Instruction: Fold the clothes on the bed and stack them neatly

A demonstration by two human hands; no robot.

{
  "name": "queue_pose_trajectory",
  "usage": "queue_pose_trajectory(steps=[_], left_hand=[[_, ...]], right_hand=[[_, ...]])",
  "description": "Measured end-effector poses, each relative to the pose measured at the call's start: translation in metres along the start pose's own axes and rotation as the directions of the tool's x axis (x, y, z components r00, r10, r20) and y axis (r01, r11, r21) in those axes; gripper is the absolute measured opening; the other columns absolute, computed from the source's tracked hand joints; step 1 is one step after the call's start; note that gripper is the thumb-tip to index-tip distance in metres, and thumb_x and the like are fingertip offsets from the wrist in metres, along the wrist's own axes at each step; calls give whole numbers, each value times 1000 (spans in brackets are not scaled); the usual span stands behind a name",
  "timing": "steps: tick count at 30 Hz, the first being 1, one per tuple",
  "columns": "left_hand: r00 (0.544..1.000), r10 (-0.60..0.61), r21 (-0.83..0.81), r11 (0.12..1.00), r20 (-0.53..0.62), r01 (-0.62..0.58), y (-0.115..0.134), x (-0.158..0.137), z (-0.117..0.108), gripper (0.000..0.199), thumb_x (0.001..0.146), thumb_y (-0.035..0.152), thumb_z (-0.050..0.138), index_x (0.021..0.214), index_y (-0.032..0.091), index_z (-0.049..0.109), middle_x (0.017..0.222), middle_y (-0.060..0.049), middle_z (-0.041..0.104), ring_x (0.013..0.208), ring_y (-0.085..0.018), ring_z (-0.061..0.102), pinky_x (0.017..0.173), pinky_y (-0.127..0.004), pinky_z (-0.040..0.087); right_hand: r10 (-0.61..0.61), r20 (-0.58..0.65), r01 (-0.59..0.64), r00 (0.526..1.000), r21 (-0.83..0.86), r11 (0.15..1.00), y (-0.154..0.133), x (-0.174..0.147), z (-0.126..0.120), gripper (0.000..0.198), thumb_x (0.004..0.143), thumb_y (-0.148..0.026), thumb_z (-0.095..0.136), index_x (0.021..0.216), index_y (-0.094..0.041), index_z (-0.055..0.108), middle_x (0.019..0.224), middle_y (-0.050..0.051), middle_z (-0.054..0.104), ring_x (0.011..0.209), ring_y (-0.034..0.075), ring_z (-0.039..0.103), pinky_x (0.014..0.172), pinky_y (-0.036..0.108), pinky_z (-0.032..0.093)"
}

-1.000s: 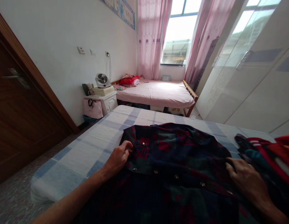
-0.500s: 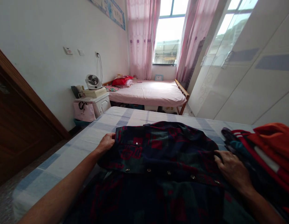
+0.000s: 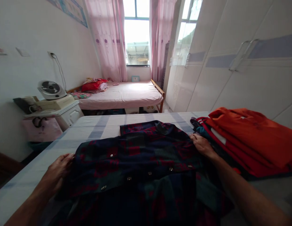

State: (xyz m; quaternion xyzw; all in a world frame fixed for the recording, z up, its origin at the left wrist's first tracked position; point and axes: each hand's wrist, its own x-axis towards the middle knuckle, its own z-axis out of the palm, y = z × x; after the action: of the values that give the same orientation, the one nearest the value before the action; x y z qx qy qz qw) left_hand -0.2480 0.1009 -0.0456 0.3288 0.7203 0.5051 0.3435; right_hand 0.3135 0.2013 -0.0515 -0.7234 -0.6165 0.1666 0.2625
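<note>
I see my L hand now lower and farther out on the shirt, lower ctr of frame, R hand at its opp. edge, hands apart, grips unclear, so it's spread wider.

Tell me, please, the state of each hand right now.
Left hand: touching the shirt's edge; grip can't be told.
Right hand: at its opposite edge; grip unclear.

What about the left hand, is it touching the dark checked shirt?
Touching: the head view shows the left hand with its fingertips against the edge of the dark checked shirt.
</note>
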Motion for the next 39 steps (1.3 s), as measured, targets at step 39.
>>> queue_pose_trajectory(steps=[39], left_hand=[[914, 388, -317, 857, -120, -405, 241, 90, 34, 56, 68, 2, 50, 124, 5, 54, 89, 1, 70, 62, -5, 52, 66, -17, 46]], right_hand=[[-35, -375, 330, 926, 763, 556, -158, 147, -121, 46, 78, -3, 51, 124, -2, 55, 97, 9, 67, 65, 2, 55, 67, 18, 44]])
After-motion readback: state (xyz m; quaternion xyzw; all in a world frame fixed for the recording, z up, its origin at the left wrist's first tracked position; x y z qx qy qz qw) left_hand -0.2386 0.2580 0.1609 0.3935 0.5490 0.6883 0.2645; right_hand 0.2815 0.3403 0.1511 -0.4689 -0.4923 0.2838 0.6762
